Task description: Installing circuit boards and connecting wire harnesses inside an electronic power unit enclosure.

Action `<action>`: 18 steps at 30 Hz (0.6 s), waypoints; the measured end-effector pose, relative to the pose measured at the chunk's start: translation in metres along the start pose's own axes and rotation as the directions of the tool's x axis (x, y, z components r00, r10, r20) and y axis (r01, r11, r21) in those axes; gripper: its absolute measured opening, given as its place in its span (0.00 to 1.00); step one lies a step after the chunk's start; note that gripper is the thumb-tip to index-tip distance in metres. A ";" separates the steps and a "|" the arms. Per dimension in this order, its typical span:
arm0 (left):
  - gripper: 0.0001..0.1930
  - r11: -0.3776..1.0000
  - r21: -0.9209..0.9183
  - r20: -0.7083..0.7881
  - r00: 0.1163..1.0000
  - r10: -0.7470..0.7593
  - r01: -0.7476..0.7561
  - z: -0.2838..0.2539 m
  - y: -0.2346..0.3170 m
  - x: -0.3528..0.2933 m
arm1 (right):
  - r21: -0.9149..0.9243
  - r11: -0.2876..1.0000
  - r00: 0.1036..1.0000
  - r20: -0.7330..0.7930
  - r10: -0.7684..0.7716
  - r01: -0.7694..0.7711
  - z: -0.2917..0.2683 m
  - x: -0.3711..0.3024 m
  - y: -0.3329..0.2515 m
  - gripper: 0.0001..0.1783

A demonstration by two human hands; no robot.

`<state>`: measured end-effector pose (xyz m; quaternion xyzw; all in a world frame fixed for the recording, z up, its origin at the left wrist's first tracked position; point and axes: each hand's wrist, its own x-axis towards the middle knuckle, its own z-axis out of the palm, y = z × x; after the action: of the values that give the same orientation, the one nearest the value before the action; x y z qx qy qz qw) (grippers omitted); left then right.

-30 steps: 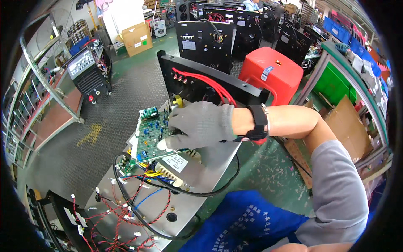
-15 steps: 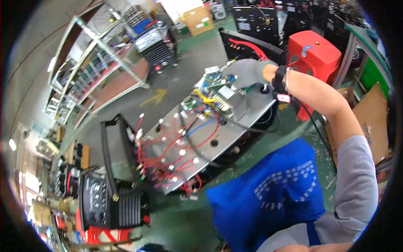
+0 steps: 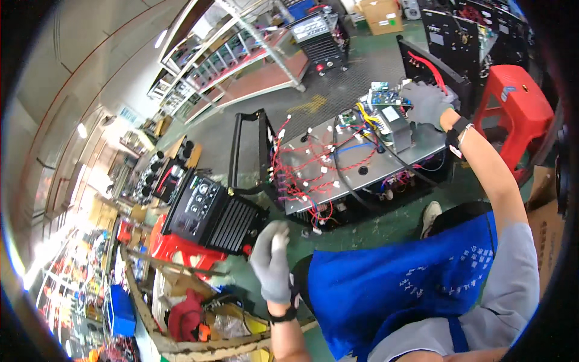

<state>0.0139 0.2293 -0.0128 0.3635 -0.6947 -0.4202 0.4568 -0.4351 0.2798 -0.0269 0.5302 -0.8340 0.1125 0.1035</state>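
My right hand (image 3: 425, 102), in a grey glove, is closed at the right edge of a green-blue circuit board (image 3: 386, 96); its fingertips are partly hidden. Below that board is a grey metal box (image 3: 395, 130) with a white label, with yellow wires (image 3: 369, 117) at its left. These sit on a metal panel (image 3: 338, 175) strewn with red wires (image 3: 322, 172) that end in white connectors. My left hand (image 3: 271, 259), also gloved, hangs in the air left of the blue apron (image 3: 392, 265), fingers stretched out and nothing in them. Nearest to it is a black machine with a control panel (image 3: 202, 208).
A black handle frame (image 3: 247, 151) stands at the panel's left end. To the right is a red plastic stool (image 3: 515, 111). A metal shelf (image 3: 253, 78) and another black machine (image 3: 316, 42) stand behind. An open carton (image 3: 199, 347) with mixed items lies lower left.
The view has swung left, so everything sits further right. My left hand has come into view from below. My right hand stays at the circuit board.
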 end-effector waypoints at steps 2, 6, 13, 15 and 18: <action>0.13 1.000 -0.008 0.213 0.977 -0.005 0.007 0.027 0.001 0.026 | -0.036 0.999 0.999 -0.050 0.012 -0.014 0.007 0.002 0.002 0.29; 0.20 0.824 0.410 0.474 0.863 0.174 -0.391 0.084 -0.050 0.077 | -0.072 0.994 0.995 -0.065 0.072 -0.076 -0.005 0.002 -0.018 0.35; 0.28 0.362 0.811 0.409 0.888 0.210 -0.460 0.149 -0.142 0.154 | -0.012 0.987 0.887 -0.436 -0.152 0.163 -0.007 -0.014 -0.092 0.36; 0.29 0.290 0.898 0.356 0.934 -0.039 -0.331 0.154 -0.143 0.158 | 0.085 0.937 0.858 -0.438 -0.270 0.339 0.002 -0.006 -0.107 0.33; 0.28 0.380 0.869 0.433 0.859 -0.271 -0.318 0.154 -0.125 0.168 | 0.143 0.904 0.909 -0.177 -0.377 0.403 0.043 0.018 -0.129 0.28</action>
<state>-0.1693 0.0711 -0.1072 0.4189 -0.9072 -0.0336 -0.0203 -0.3276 0.1976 -0.0528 0.6840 -0.6878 0.2007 0.1371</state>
